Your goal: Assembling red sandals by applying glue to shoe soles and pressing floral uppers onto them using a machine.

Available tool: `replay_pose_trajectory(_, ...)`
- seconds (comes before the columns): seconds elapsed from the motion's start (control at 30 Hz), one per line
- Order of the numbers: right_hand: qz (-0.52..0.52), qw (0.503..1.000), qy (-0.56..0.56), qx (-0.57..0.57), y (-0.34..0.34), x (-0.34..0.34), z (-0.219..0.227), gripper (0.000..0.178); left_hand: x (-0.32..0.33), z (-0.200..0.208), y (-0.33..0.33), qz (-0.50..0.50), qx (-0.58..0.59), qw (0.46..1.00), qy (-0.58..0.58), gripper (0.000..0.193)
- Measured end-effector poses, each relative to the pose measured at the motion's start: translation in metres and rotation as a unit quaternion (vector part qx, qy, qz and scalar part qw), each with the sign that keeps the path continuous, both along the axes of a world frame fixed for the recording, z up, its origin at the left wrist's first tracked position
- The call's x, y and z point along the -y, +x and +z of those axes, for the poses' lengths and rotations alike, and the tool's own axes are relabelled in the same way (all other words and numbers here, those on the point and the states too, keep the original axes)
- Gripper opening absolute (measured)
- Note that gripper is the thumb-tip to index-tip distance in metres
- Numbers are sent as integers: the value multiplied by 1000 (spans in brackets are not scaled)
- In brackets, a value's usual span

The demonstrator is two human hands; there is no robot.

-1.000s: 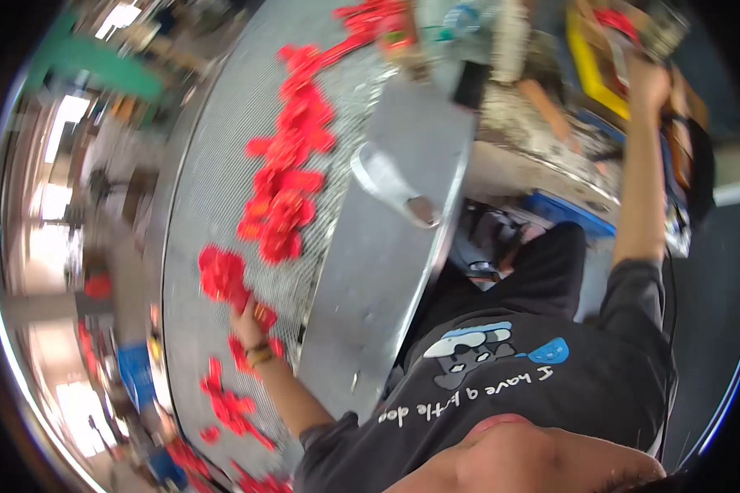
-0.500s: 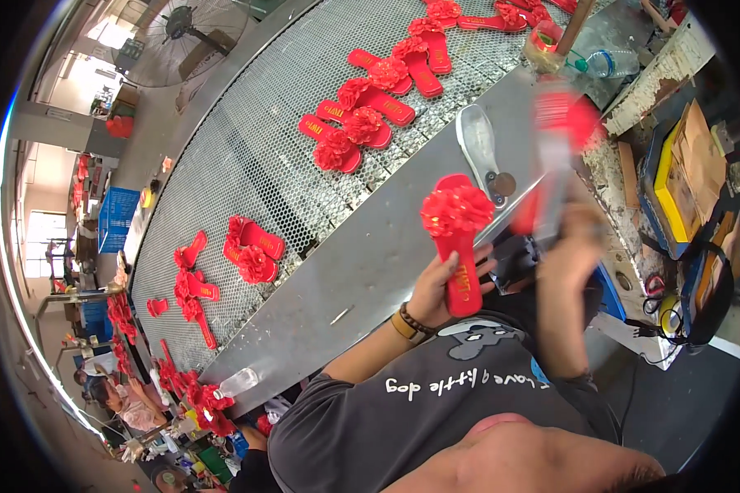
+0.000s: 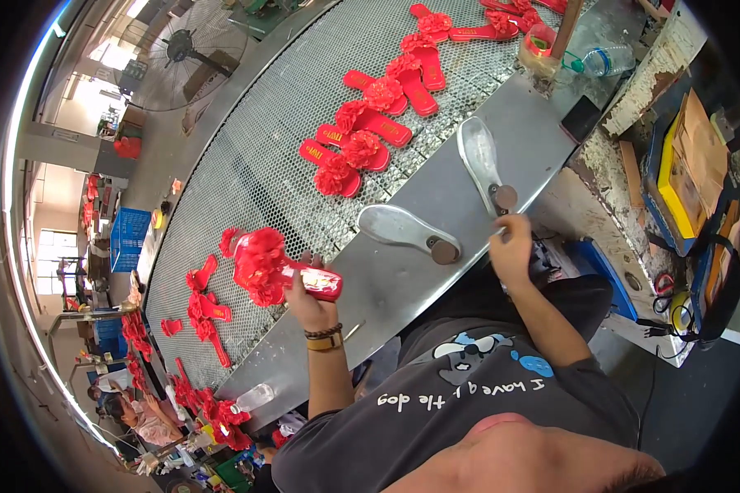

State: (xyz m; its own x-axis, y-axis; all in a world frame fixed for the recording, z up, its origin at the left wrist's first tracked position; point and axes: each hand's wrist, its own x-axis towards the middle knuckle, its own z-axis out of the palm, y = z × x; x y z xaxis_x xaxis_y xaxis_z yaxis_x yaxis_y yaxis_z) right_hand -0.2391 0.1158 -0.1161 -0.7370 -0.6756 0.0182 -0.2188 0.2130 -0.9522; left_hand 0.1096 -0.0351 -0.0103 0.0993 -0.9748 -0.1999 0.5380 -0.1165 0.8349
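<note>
My left hand grips a red slipper by its heel end, over the near edge of the mesh surface. A large red ruffled flower covers its front strap. Behind it shows part of another red slipper; the rest is hidden. My right hand is curled closed at the bench's front edge, with nothing visible in it. Just beyond it lies a metal shoe-shaped form with a brown round knob. A second metal form, also knobbed, lies to its left on the metal bench.
Several red flowered slippers lie on the mesh surface. A plastic bottle, a cup and a black block are at the far right. A clear bottle lies at the lower left.
My left hand has carried the slipper left, over the mesh. My right hand, earlier raised with a blurred grey-and-red thing, is lower and holds nothing visible. A second metal form now lies on the bench.
</note>
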Motion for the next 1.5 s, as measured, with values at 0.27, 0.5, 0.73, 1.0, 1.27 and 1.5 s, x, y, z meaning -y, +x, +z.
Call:
replay_pose_trajectory(0.27, 30, 998, 8, -54, -20, 50, 87, 19, 16, -5, -123, -236, -68, 969, 23, 49)
replay_pose_trajectory(0.5, 181, 965, -171, 85, 53, -12, 147, 6, -9, 20, -207, -379, -41, 924, -10, 48)
replay_pose_trajectory(0.73, 15, 971, -35, -235, 21, -30, 142, 55, -75, 40, -258, -443, -68, 894, -7, 55)
replay_pose_trajectory(1.0, -121, 950, -177, 227, -38, -96, 141, 26, -70, 47, -283, -644, -312, 693, 82, 99)
replay_pose_trajectory(1.27, -461, 788, 286, -292, -246, -152, 216, 68, 39, 59, -235, -545, -335, 768, 4, 99)
replay_pose_trajectory(1.5, -434, 728, 442, -294, -266, -151, 209, 74, 167, -20, -98, -75, 720, 599, -341, 78)
